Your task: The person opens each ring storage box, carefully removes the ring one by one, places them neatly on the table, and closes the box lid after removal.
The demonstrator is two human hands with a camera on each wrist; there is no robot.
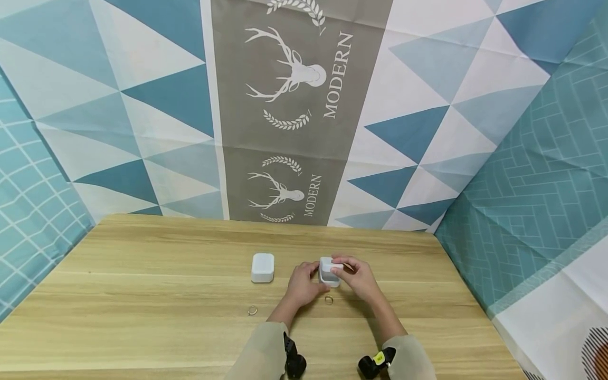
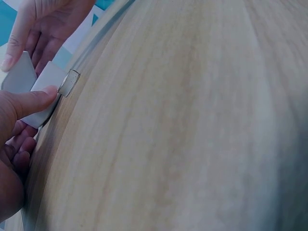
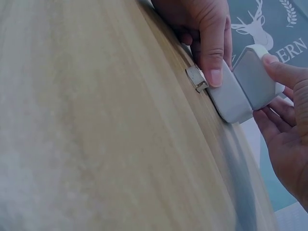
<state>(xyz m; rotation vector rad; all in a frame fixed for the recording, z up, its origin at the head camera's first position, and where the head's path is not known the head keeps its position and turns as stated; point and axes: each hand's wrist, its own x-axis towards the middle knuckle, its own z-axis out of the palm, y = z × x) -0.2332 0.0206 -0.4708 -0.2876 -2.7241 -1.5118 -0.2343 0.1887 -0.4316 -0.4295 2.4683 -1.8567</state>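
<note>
A small white ring box (image 1: 330,283) stands on the wooden table with its lid (image 3: 257,77) tilted up from the base (image 3: 231,96). My left hand (image 1: 304,285) grips the base, thumb on its near side and fingers round the back. With thumb and fingers, my right hand (image 1: 359,277) pinches the raised lid. On the table just in front of the box is a ring (image 2: 70,83), touched by neither hand. The inside of the box is hidden in the head view.
Left of my hands stands a second white ring box (image 1: 263,268), closed. Another ring (image 1: 253,310) lies in front of it. The wooden table (image 1: 157,306) ends at the back against a patterned cloth wall (image 1: 280,137).
</note>
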